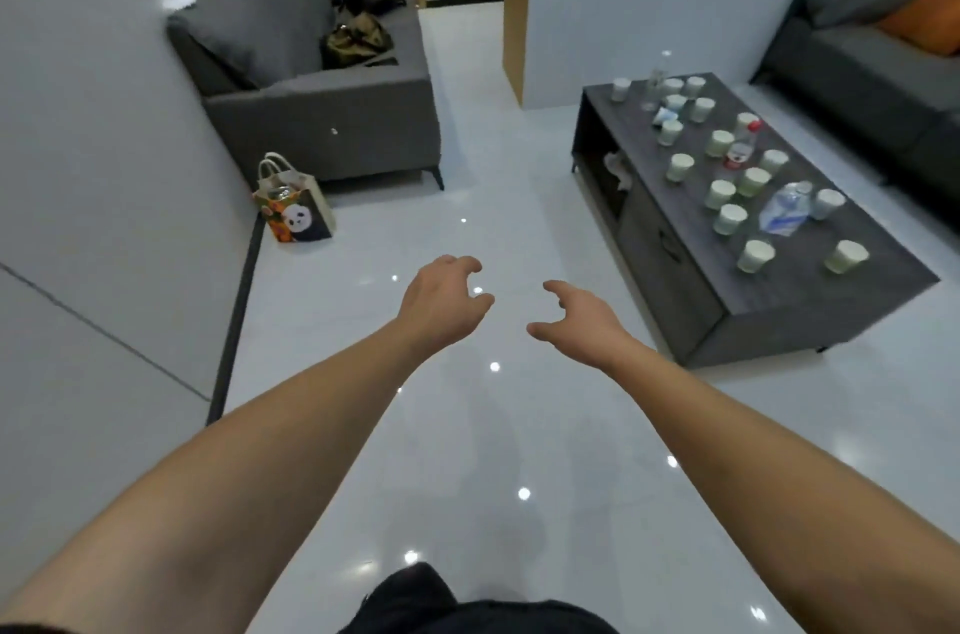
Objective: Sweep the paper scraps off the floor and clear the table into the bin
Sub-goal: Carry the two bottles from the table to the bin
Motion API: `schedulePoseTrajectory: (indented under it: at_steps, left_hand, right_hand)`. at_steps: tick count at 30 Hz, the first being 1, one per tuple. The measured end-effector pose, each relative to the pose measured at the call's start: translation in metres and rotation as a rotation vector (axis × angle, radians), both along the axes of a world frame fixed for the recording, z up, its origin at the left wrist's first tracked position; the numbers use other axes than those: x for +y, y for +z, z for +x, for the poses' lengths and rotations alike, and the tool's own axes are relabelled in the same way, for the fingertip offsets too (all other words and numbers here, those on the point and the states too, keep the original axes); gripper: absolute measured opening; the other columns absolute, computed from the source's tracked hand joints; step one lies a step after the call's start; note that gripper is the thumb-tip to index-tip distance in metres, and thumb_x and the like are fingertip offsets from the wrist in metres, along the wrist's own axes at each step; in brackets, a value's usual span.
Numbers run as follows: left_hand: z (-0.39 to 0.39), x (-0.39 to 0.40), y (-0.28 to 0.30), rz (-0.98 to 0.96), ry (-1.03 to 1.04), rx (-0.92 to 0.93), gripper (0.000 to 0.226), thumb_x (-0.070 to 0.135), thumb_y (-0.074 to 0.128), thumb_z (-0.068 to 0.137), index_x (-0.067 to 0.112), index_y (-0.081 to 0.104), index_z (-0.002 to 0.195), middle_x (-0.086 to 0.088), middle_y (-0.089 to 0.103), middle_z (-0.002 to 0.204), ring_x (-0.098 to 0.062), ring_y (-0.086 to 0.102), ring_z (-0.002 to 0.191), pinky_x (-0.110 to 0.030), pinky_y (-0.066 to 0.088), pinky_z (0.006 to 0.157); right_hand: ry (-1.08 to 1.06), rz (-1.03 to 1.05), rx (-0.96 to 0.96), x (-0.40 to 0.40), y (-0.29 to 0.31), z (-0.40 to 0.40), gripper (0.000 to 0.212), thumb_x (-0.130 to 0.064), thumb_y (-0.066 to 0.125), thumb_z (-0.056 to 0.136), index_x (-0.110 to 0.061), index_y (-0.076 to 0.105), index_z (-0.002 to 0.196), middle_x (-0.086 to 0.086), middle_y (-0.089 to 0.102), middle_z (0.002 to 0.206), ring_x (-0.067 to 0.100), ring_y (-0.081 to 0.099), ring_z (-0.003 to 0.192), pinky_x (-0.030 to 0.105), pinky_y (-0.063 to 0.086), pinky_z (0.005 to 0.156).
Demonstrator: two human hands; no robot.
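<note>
Both my arms reach forward over the glossy white floor. My left hand and my right hand hover side by side with fingers curled apart, holding nothing. To the right stands a dark grey coffee table. On it sit several white paper cups, a clear plastic bottle with a red cap, a crushed plastic bottle and a tall clear bottle. I see no paper scraps, broom or bin in view.
A grey sofa with dark bags on it stands against the left wall. A panda-print paper bag sits on the floor beside it. A second dark sofa with an orange cushion is at far right. A white counter stands behind the table.
</note>
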State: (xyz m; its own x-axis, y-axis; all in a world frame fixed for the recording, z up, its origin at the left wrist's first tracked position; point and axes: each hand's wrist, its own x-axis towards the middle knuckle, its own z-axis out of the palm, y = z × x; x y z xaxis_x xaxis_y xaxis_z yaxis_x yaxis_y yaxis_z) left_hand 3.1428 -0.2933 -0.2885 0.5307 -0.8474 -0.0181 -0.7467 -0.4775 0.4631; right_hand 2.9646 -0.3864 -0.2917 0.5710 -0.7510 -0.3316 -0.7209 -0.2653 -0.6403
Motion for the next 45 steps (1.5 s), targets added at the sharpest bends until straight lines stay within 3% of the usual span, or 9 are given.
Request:
schedulePoseTrajectory:
  at_steps: [4,9,12,21,25,32,37,41,45]
  left_hand:
    - [-0.015,-0.090,-0.011,0.036,-0.209,0.015,0.051,0.043,0.059,0.086,0.023,0.052,0.132,-0.003,0.051,0.135,-0.024,0.049,0.121,-0.032,0.039,0.093]
    - [-0.011,-0.207,-0.023,0.020,-0.378,0.045,0.051,0.041,0.062,0.087,0.023,0.051,0.133,-0.001,0.051,0.135,-0.021,0.053,0.115,-0.029,0.041,0.089]
    - [-0.002,-0.281,-0.020,0.027,-0.465,0.060,0.051,0.042,0.063,0.086,0.025,0.051,0.133,0.000,0.049,0.136,-0.020,0.052,0.116,-0.028,0.040,0.089]
    - [-0.014,-0.494,-0.006,0.033,-0.684,0.054,0.053,0.045,0.063,0.082,0.027,0.052,0.131,0.003,0.052,0.131,-0.019,0.052,0.113,-0.030,0.043,0.087]
    - [-0.045,-0.582,-0.017,0.026,-0.723,0.079,0.057,0.045,0.063,0.082,0.025,0.050,0.134,0.001,0.051,0.134,-0.020,0.050,0.117,-0.033,0.043,0.093]
    - [-0.102,-0.735,-0.064,0.109,-0.672,0.126,0.055,0.043,0.065,0.083,0.025,0.052,0.133,-0.001,0.053,0.131,-0.022,0.049,0.121,-0.037,0.041,0.101]
    - [-0.131,-0.810,-0.090,0.244,-0.608,0.106,0.055,0.044,0.065,0.082,0.028,0.051,0.133,-0.002,0.054,0.130,-0.023,0.050,0.118,-0.035,0.041,0.097]
    - [-0.139,-0.853,-0.112,0.313,-0.575,0.104,0.053,0.045,0.065,0.081,0.026,0.053,0.130,-0.001,0.053,0.129,-0.022,0.051,0.116,-0.032,0.040,0.092]
    - [-0.134,-0.887,-0.127,0.371,-0.571,0.063,0.056,0.042,0.066,0.081,0.022,0.052,0.132,-0.003,0.051,0.135,-0.023,0.047,0.122,-0.033,0.039,0.098]
  right_hand:
    - [-0.203,0.036,-0.033,-0.060,-0.018,-0.024,0.075,-0.039,0.072,0.086,-0.030,0.036,0.151,0.006,0.048,0.146,0.023,0.052,0.125,0.030,0.046,0.089]
    - [-0.393,0.047,-0.045,-0.143,-0.035,-0.031,0.076,-0.038,0.073,0.084,-0.029,0.037,0.151,0.004,0.048,0.147,0.018,0.057,0.112,0.028,0.045,0.084]
    - [-0.488,0.044,-0.029,-0.197,-0.030,-0.029,0.078,-0.040,0.074,0.083,-0.027,0.037,0.151,0.003,0.046,0.150,0.021,0.051,0.127,0.034,0.047,0.097]
    - [-0.823,0.071,-0.086,-0.344,-0.021,-0.048,0.078,-0.044,0.075,0.079,-0.027,0.043,0.147,0.005,0.052,0.143,0.022,0.052,0.126,0.027,0.041,0.088]
    - [-0.918,0.060,-0.097,-0.417,-0.034,-0.079,0.070,-0.042,0.073,0.081,-0.022,0.048,0.143,0.001,0.058,0.128,0.024,0.056,0.119,0.032,0.048,0.091]
    - [-1.086,0.130,-0.167,-0.570,-0.089,-0.142,0.060,-0.040,0.073,0.082,-0.023,0.052,0.136,0.003,0.061,0.128,0.021,0.058,0.106,0.030,0.047,0.082]
    - [-1.183,0.285,-0.163,-0.643,-0.128,-0.182,0.066,-0.036,0.077,0.082,-0.012,0.051,0.137,0.009,0.060,0.134,0.028,0.057,0.118,0.029,0.039,0.082]
    - [-1.238,0.358,-0.149,-0.692,-0.159,-0.199,0.068,-0.034,0.080,0.078,-0.011,0.051,0.135,0.013,0.060,0.132,0.033,0.056,0.120,0.036,0.046,0.092]
    - [-1.306,0.376,-0.082,-0.730,-0.186,-0.198,0.078,-0.038,0.084,0.072,-0.010,0.048,0.135,0.017,0.056,0.131,0.035,0.049,0.123,0.044,0.044,0.100]
